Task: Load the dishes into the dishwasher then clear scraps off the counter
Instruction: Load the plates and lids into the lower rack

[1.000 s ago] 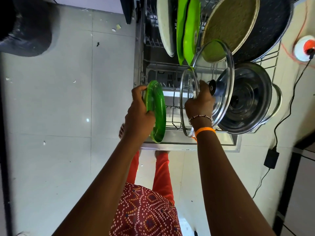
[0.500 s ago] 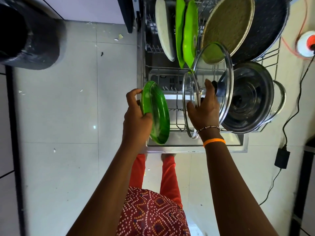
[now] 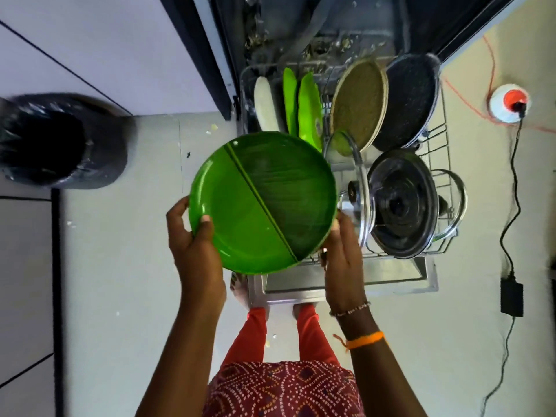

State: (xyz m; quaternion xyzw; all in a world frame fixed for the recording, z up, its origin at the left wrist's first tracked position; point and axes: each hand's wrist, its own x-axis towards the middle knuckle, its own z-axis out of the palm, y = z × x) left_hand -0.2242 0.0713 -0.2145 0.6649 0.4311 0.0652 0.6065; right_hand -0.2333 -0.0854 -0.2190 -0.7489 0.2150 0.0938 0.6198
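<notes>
A round green plate (image 3: 261,203) with a dividing ridge is held flat and face up above the pulled-out dishwasher rack (image 3: 436,164). My left hand (image 3: 192,245) grips its left rim, thumb on top. My right hand (image 3: 341,245) holds the right rim from below, a fingertip over the edge. In the rack stand a white plate (image 3: 264,106), two green plates (image 3: 308,111), a tan round tray (image 3: 359,105), a dark pan (image 3: 410,100), two glass lids (image 3: 362,188) and a steel pot (image 3: 403,203).
The open dishwasher door (image 3: 346,281) lies flat in front of my feet. A black-lined bin (image 3: 51,139) stands on the floor to the left. A black cable with an adapter (image 3: 511,299) runs along the right, near a white and red socket (image 3: 508,103). Crumbs dot the floor.
My right hand has left the glass lid and taken the plate's right rim. The green plate has turned from edge-on to flat and face up, and the view has pulled back from the rack.
</notes>
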